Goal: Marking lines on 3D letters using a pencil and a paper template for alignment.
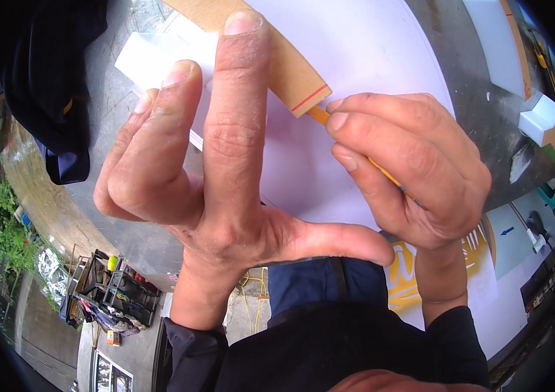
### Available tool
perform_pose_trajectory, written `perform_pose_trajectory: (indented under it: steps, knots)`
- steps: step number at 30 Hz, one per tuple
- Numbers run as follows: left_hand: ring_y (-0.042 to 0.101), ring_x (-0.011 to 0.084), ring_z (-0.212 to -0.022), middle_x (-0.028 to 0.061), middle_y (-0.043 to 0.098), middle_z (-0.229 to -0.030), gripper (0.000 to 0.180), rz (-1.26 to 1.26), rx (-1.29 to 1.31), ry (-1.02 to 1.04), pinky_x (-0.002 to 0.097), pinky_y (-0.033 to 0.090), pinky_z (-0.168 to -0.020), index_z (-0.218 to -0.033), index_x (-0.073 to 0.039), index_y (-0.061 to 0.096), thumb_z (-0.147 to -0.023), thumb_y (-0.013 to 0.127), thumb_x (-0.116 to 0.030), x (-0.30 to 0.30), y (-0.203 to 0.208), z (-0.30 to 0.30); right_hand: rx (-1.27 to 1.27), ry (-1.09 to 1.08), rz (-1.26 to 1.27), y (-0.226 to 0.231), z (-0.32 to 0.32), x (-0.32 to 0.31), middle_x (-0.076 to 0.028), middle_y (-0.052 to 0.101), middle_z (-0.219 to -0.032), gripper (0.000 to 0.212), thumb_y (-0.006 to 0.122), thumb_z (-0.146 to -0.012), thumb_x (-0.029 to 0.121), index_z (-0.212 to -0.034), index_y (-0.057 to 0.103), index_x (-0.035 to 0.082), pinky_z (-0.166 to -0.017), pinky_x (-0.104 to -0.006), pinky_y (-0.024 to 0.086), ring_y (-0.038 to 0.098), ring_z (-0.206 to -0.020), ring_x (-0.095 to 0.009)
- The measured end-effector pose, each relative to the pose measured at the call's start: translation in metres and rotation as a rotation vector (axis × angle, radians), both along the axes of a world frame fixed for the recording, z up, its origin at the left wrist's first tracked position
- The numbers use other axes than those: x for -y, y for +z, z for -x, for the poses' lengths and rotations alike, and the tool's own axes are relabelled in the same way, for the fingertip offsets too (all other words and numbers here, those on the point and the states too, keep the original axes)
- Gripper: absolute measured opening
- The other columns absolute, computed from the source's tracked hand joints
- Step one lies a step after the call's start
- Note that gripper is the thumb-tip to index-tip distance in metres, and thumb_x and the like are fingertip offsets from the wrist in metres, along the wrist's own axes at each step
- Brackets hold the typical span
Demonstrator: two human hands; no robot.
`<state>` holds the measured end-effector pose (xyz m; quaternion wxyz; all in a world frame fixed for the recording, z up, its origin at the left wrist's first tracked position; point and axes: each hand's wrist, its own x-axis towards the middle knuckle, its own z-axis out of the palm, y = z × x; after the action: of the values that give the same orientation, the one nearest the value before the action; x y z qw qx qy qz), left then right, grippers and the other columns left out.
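Note:
My left hand [232, 157] is held up close to the view, index finger stretched out, thumb spread to the side, the other fingers partly bent. It holds nothing that I can see. Its index fingertip overlaps a flat tan strip [294, 68] with a red line across its near end; whether they touch, I cannot tell. Pinched between the fingertips of my right hand [408, 157] is a slim yellow pencil-like stick [385, 171]. Its far end meets the strip's end, where its tip is hidden. Beneath lies a large white sheet [362, 52].
A white block-like piece [137, 60] lies at the far left, near dark cloth [55, 98]. On the right are a curved white piece [501, 49] and a small white block [539, 122]. A yellow-and-white printed sheet [441, 277] lies near my right forearm.

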<state>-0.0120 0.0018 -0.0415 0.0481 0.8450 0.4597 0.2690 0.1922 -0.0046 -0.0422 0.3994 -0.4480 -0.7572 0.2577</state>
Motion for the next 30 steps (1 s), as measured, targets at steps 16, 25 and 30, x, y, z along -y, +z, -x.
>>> perform_pose_trajectory:
  steps: [16, 25, 30]
  knots:
    - [0.040, 0.0239, -0.124, 0.0131, 0.055, -0.135, 0.143, 0.023, -0.086, 0.035, 0.0353, 0.046, -0.101, -0.136, 0.005, 0.055, -0.053, 0.030, -0.109, 0.001, 0.005, -0.004, 0.008, -0.072, 0.113, 0.008, -0.001, 0.006, -0.017, 0.073, -0.093, 0.025, 0.074, -0.080, -0.008, -0.103, 0.069, 0.003, -0.072, -0.0323, 0.059, 0.073, -0.085, -0.028]
    - [0.041, 0.0234, -0.125, 0.0140, 0.053, -0.134, 0.143, 0.036, -0.082, 0.044, 0.0351, 0.051, -0.096, -0.137, 0.006, 0.054, -0.053, 0.033, -0.108, 0.002, 0.005, -0.006, 0.008, -0.094, 0.098, 0.007, -0.001, 0.006, -0.017, 0.074, -0.094, 0.024, 0.073, -0.081, -0.009, -0.103, 0.070, 0.001, -0.075, -0.0317, 0.060, 0.073, -0.087, -0.028]
    - [0.041, 0.0235, -0.125, 0.0140, 0.052, -0.136, 0.142, -0.061, 0.074, 0.024, 0.0338, 0.051, -0.096, -0.137, 0.007, 0.053, -0.054, 0.035, -0.108, -0.011, -0.020, 0.003, 0.003, -0.081, 0.035, 0.002, -0.003, 0.002, -0.018, 0.073, -0.097, 0.022, 0.071, -0.084, -0.008, -0.105, 0.069, -0.001, -0.076, -0.0323, 0.060, 0.073, -0.087, -0.028]
